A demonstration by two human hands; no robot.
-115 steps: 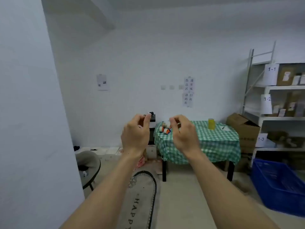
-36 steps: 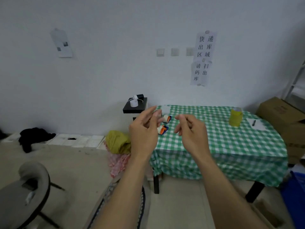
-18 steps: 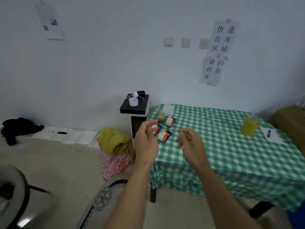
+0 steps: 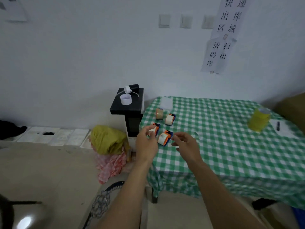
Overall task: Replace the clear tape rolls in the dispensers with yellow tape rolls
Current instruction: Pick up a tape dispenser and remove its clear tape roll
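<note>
Left hand [image 4: 146, 142] and right hand [image 4: 186, 146], both empty w/ fingers loosely curled and thumbs apart, flank the nearest tape dispenser [image 4: 164, 137] close to the left edge of the green-check tabletop [image 4: 214, 154]. Left fingertips overlap a second dispenser [image 4: 156, 128] just beyond; contact can't be told. A third dispenser [image 4: 170, 119] and a loose clear tape roll [image 4: 159, 113] sit farther back along the same edge, twd the back-left corner. The stack of yellow tape rolls [image 4: 259, 121] stands well apart, near the right edge, beside a pen [image 4: 278, 126] on paper. Secs ago the person was across the room, hands raised, the table small in the distance; now the approach is done and the hands have dropped to working reach. Judged from that: no roll swapped yet, all three dispensers carry pale rolls, and the first removal looks abt to begin. Fetching a yellow roll will need a reach across.
</note>
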